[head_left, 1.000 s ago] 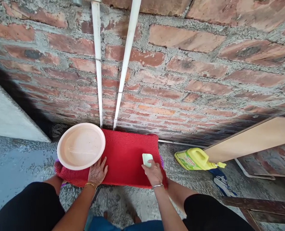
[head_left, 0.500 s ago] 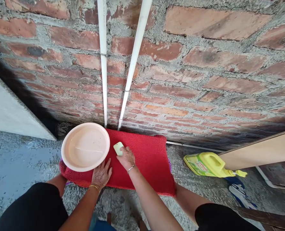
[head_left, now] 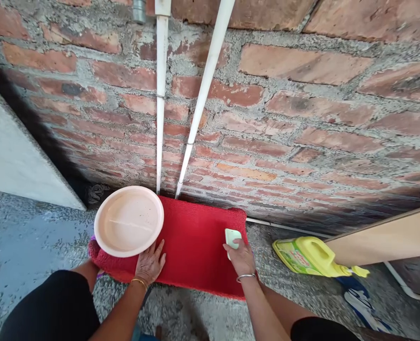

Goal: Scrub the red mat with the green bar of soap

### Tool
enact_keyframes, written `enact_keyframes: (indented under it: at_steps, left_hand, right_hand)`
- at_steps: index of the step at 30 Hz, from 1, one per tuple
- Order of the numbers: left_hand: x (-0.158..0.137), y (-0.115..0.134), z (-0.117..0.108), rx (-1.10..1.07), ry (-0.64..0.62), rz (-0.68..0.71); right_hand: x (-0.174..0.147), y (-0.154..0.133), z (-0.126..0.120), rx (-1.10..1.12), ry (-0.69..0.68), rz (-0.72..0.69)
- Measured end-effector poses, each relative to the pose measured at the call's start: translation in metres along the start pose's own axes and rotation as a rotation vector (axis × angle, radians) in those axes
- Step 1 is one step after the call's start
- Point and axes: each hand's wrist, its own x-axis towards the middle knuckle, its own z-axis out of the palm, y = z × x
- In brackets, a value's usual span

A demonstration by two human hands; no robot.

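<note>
A red, rough-textured cloth (head_left: 195,237) lies spread over a low support between the knees. Fingers apart, my left hand (head_left: 150,263) presses flat on the cloth, just below the rim of a pale pink basin (head_left: 156,227). The basin stands on the cloth's left end and appears to have shallow water in it. Over at the right end of the cloth, my right hand (head_left: 241,259) grips a pale green scrub brush (head_left: 233,235) from above. Its bristles, if any, are hidden underneath.
A brick wall (head_left: 259,128) with two white pipes (head_left: 161,94) rises behind the cloth. On the floor to the right lies a yellow detergent bottle (head_left: 302,255), beside a tan board (head_left: 390,237) and a blue-and-white slipper (head_left: 362,303). A pale slab (head_left: 25,151) leans at the left.
My right hand has slid the scrub brush from near the basin to the right end of the cloth. My left hand stays in place, while the view has tilted slightly upward.
</note>
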Motion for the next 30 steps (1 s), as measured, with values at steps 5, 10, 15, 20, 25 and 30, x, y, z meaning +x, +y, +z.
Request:
enact_keyframes:
  at_steps: [5, 10, 15, 20, 25, 30]
  left_hand:
    - [0.000, 0.002, 0.000, 0.010, 0.018, -0.012]
    - [0.000, 0.001, 0.005, -0.004, 0.044, -0.007]
    - [0.000, 0.000, 0.006, -0.018, 0.031, -0.022]
    - [0.000, 0.001, 0.003, -0.005, 0.014, -0.005]
    - [0.000, 0.001, 0.003, -0.001, 0.015, -0.009]
    - [-0.001, 0.001, 0.004, 0.001, 0.011, -0.011]
  right_hand:
    - [-0.032, -0.120, 0.042, -0.026, -0.108, -0.247]
    - [-0.057, -0.208, 0.083, -0.057, -0.196, -0.467]
    - [-0.046, -0.206, 0.083, -0.159, -0.237, -0.562]
    - [0.002, -0.128, 0.040, -0.210, -0.136, -0.356]
    - [0.046, -0.026, -0.011, -0.175, -0.043, -0.043]
    - [0.049, -0.014, -0.020, -0.097, -0.002, 0.027]
